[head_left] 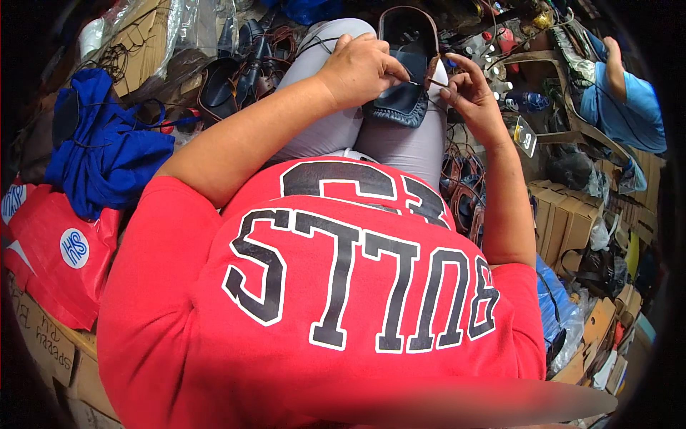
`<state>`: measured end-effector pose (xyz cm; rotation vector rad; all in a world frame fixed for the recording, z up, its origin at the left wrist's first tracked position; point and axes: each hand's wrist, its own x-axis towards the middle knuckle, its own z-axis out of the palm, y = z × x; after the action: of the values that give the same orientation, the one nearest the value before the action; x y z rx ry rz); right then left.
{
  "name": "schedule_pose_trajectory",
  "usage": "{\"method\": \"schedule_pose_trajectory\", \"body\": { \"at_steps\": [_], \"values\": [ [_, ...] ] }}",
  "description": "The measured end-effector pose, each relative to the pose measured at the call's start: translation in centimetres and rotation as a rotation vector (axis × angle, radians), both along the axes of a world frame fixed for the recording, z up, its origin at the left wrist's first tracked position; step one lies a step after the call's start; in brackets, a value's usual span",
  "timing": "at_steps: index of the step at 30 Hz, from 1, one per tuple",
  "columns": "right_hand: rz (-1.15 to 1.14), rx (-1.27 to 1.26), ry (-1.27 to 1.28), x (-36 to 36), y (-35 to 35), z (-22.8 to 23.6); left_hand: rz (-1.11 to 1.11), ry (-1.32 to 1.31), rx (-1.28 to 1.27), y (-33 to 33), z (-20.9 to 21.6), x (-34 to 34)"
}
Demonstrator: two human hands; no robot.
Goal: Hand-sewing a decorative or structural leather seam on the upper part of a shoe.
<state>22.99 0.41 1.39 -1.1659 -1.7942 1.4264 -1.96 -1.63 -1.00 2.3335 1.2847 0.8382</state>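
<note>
A dark moccasin-style shoe (404, 106) with gathered stitching round its toe and a brown collar rests across my grey-trousered thighs. Over its left side is my left hand (361, 68), fingers curled into a pinch by the upper; a thin pale sliver shows at the fingertips, too small to name. A thin dark cord trails leftward from near this hand. To the right of the shoe, my right hand (473, 99) has its thumb and fingers bent round the end of a brown leather lace (437, 82) that comes off the collar.
Several dark unfinished shoes (220, 89) lie left of my legs, beside blue cloth (107, 143) and a red bag (61, 250). Bottles (527, 101), a wooden frame (564, 136) and cardboard boxes (564, 222) crowd the right. Another person in a light blue shirt (629, 107) is at far right.
</note>
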Motion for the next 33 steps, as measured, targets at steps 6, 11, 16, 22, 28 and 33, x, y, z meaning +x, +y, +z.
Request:
{"method": "schedule_pose_trajectory", "body": {
  "at_steps": [6, 11, 16, 22, 28, 33],
  "values": [
    [-0.117, 0.357, -0.217, -0.4, -2.2, -0.1, -0.025, 0.035, -0.010, -1.3, 0.1, -0.5],
    [-0.087, 0.245, -0.214, 0.0, -2.3, -0.1, -0.008, -0.031, -0.016, -1.1, -0.1, -0.5],
    [-0.018, -0.005, -0.126, 0.9, -0.6, -0.9, -0.017, -0.046, -0.047, 0.4, -0.3, -0.1],
    [0.063, -0.153, -0.032, 0.7, 0.3, -0.6, -0.078, -0.054, -0.078, 1.8, -0.4, 0.0],
    [0.111, -0.132, -0.119, 0.6, 0.8, 0.2, -0.201, -0.002, -0.097, 2.9, 0.3, -0.3],
    [0.095, -0.033, -0.186, 0.8, 0.3, 0.1, -0.207, 0.089, -0.058, 2.3, 1.3, -0.6]
  ]
}}
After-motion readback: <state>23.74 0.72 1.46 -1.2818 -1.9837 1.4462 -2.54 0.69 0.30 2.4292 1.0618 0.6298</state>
